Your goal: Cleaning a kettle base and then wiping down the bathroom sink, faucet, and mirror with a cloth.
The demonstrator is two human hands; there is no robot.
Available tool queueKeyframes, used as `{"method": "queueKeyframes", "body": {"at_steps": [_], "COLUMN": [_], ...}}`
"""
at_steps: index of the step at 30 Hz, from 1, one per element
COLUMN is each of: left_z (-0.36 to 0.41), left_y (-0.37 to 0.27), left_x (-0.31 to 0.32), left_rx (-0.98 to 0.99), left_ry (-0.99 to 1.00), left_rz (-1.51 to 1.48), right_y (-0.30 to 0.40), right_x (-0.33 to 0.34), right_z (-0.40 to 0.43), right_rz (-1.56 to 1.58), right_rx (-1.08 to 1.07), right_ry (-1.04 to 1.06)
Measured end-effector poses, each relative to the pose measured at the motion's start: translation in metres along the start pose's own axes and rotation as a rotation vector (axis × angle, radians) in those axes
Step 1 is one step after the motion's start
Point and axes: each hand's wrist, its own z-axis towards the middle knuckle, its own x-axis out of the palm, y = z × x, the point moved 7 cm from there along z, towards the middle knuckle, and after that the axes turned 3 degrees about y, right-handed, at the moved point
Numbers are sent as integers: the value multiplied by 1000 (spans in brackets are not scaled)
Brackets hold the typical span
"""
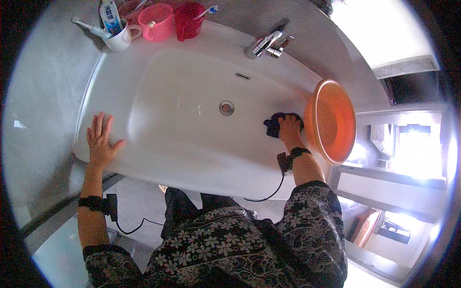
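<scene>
My right hand (290, 129) is closed over a dark cloth (273, 126), pressed against the inner right side of a white ceramic sink (173, 136). An orange plastic basin (329, 122) stands tilted on the sink's right end, just beside that hand. My left hand (102, 142) lies with its fingers spread on the sink's left rim and holds nothing. The round drain (227, 108) sits in the bottom of the sink, between the two hands and nearer the right one.
A chrome faucet (264, 43) rises at the back rim. At the back left stand a white mug (120, 40) with a toothpaste tube (110, 18), a pink cup (156, 23) and a red cup (188, 23) with a toothbrush. A wall borders the left side.
</scene>
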Motion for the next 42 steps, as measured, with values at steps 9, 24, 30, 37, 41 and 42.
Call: {"method": "queueKeyframes", "body": {"at_steps": [9,24,30,37,41,42], "left_z": [-2,-3,-22,-40,-9,-17], "left_y": [-3,-4,-4,0,-30,-22], "left_x": [-3,1,-8,-13,-15,-15], "left_rx": [-26,-34,-217,-298,-145,-158], "left_ry": [-10,-7,-70,-143,-279,-280], "left_rz": [-11,44,25,-45,-131,-92], "right_y": [15,332,175,100,105,156], "right_x": [18,-197,-112,2,98,65], "right_z": [-81,-34,-60,-23,45,50], "right_rz": [475,1196,1129,480,348,451], "right_rx": [83,-788,-496,-657,-366,-477], "right_ry": [441,373,441,207,291,196]}}
